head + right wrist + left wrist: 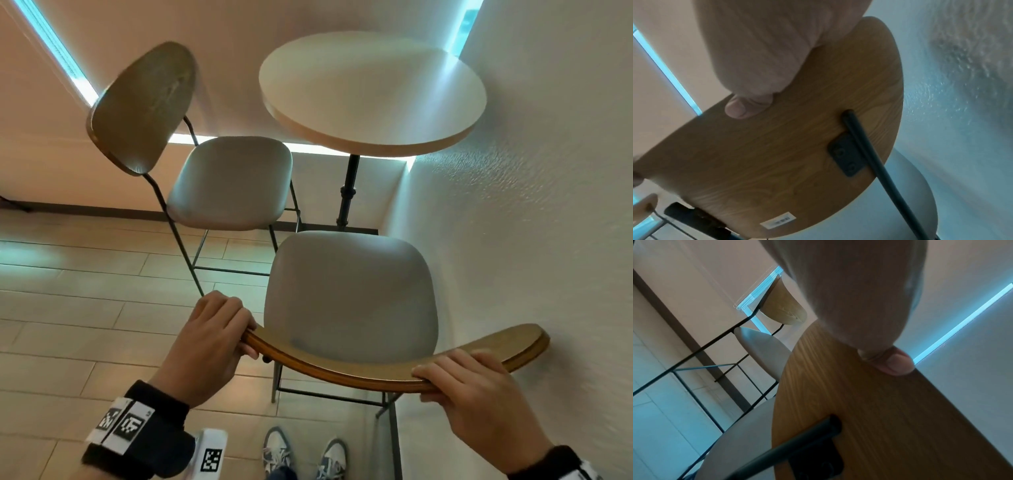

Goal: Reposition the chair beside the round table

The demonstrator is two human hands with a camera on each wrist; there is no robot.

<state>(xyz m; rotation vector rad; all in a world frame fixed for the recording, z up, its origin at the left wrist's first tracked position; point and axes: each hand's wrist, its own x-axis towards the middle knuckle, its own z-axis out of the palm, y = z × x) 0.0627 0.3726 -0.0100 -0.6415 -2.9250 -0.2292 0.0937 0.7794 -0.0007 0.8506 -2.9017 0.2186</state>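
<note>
The near chair (349,294) has a grey padded seat, thin black metal legs and a curved wooden backrest (342,371). It stands right in front of me, its seat facing the round table (373,89). My left hand (219,329) grips the backrest's left end, fingers curled over the top edge. My right hand (469,383) grips the backrest toward its right end. In the left wrist view my thumb (894,361) presses the back of the wood (859,410). In the right wrist view my thumb (744,107) lies on the backrest's rear face (777,154).
A second, matching chair (229,181) stands left of the table, its wooden back (144,106) toward the left. A textured white wall (548,205) runs close along the right side of the near chair. Tiled floor (68,308) spreads to the left. My shoes (305,452) are below.
</note>
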